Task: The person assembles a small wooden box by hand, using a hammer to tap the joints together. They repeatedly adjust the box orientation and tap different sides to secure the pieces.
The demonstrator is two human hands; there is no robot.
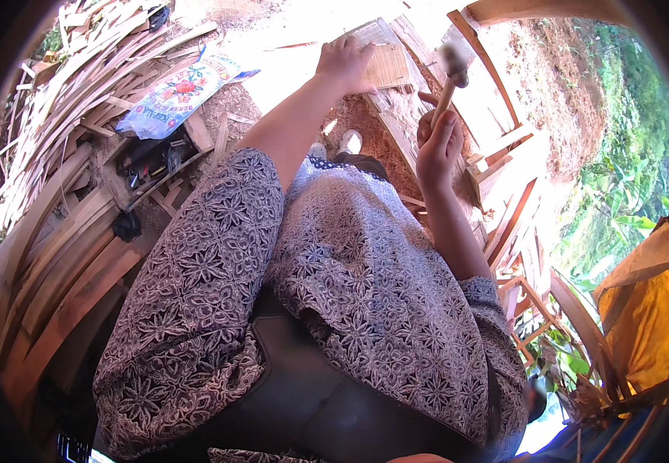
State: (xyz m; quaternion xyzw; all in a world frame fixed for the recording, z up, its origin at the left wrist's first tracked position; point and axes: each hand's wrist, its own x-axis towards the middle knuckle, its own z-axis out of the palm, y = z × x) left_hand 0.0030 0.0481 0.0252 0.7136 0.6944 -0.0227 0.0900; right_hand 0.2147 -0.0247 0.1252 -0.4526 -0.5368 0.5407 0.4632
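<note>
My right hand (439, 153) is closed round the pale wooden handle of a hammer (444, 100). The hammer stands raised, and its dark metal head (453, 62) looks blurred. To the left, my left hand (344, 68) lies with its fingers spread against a short pale wooden block (387, 66). That block rests on a long timber workpiece (400, 123), which slants away to the right in front of me. Under my left palm, the contact with the wood is partly hidden.
Heaped wooden strips (64, 116) fill the left side. Among them lie a printed plastic sack (188, 91) and an open dark box of small items (157, 162). More timber pieces (504, 147) lie right. Beyond them are a yellow-orange sheet (647, 324) and a green slope (643, 139).
</note>
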